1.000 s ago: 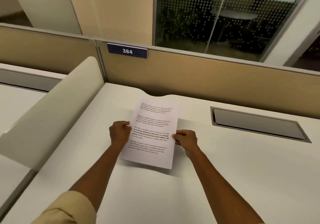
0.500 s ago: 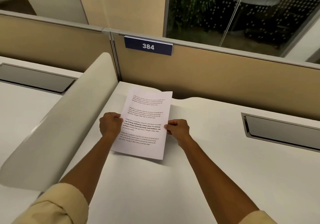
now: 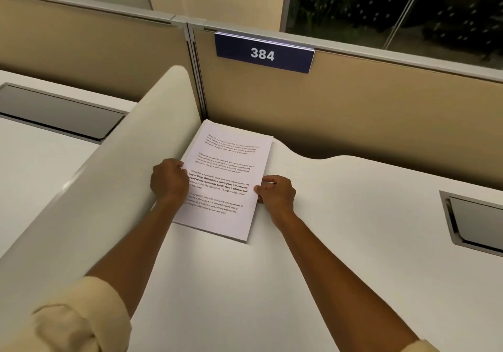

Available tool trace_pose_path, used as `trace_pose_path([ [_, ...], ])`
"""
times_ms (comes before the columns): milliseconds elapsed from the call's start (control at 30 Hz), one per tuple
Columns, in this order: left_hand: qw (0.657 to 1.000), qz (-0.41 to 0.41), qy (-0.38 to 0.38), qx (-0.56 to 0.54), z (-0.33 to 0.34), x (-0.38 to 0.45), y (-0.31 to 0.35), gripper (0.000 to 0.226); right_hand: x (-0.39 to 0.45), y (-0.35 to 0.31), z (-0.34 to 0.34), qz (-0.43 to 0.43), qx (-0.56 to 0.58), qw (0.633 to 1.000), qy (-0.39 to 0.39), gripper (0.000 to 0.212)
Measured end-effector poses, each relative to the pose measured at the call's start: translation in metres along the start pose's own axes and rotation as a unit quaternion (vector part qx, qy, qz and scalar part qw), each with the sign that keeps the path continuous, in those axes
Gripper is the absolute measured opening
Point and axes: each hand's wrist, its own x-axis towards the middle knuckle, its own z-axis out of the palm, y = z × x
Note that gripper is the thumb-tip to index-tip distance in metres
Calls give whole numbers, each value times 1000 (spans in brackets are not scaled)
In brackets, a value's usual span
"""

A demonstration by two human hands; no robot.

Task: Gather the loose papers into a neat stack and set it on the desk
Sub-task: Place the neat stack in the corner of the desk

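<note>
A stack of white printed papers (image 3: 226,172) lies flat on the white desk (image 3: 326,242), its far end tucked into the corner by the curved divider. My left hand (image 3: 169,180) grips the stack's left edge, fingers curled over the sheets. My right hand (image 3: 276,192) pinches the right edge with thumb on top. The edges look even, with a thin shadow along the near edge.
A curved white divider (image 3: 109,188) rises along the left side, touching my left hand. A tan partition (image 3: 353,112) with a blue "384" plate (image 3: 262,53) closes the back. A grey cable tray (image 3: 473,223) is recessed at right, another cable tray (image 3: 54,112) on the neighbouring desk.
The paper stack, held in both hands, has moved away from me and leftward into the corner and now lies on the desk.
</note>
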Motion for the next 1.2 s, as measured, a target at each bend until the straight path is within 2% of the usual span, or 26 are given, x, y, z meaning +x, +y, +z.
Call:
trace_pose_path([
  [200,991,88,37,99,11,2,5,21,8,-1,10,-26,-26,999,25,32],
  [333,982,112,30,150,11,3,6,20,8,-3,11,-50,-60,996,35,14],
  [400,978,120,31,168,10,3,6,17,8,-5,12,-64,-80,994,39,17],
  [500,974,121,32,188,10,3,6,17,8,-6,14,-66,-89,993,35,34],
  [733,978,107,21,179,14,1,6,25,10,-4,14,-67,-100,992,33,50],
  [1000,984,83,18,159,13,1,6,26,8,-4,20,-77,-107,991,36,30],
  [1100,982,84,18,166,14,4,5,26,9,-2,23,-81,-109,990,39,31],
  [1200,982,81,19,168,15,8,4,28,10,0,24,-83,-117,989,46,43],
])
